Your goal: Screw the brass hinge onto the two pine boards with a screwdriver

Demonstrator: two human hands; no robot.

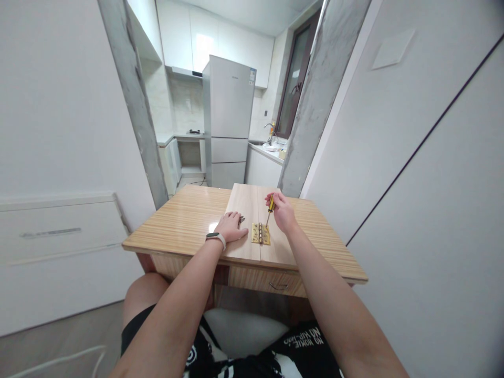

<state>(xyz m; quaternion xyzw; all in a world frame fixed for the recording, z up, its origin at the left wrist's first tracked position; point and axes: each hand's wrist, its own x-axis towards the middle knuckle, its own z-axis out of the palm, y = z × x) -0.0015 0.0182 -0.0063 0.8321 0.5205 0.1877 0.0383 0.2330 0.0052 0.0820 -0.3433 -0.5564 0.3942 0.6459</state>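
Observation:
A brass hinge (255,234) lies opened flat across the seam between two pale wooden boards (246,197). My right hand (282,211) grips a screwdriver (271,203) by its yellow and black handle. Its thin shaft slants down, with the tip at the hinge's right leaf near the upper edge. Small marks that look like screws or holes dot both leaves; I cannot tell which. To the left of the hinge, my left hand (230,228) rests on the left board with fingers spread. Some small dark metal pieces (241,219) lie by its fingertips, partly covered.
Under the boards is a wood-grain table (177,226) with a drawer (255,281) at its front edge. White walls close in on both sides. Beyond the table stand a silver refrigerator (232,105) and a kitchen counter (265,153) with a sink.

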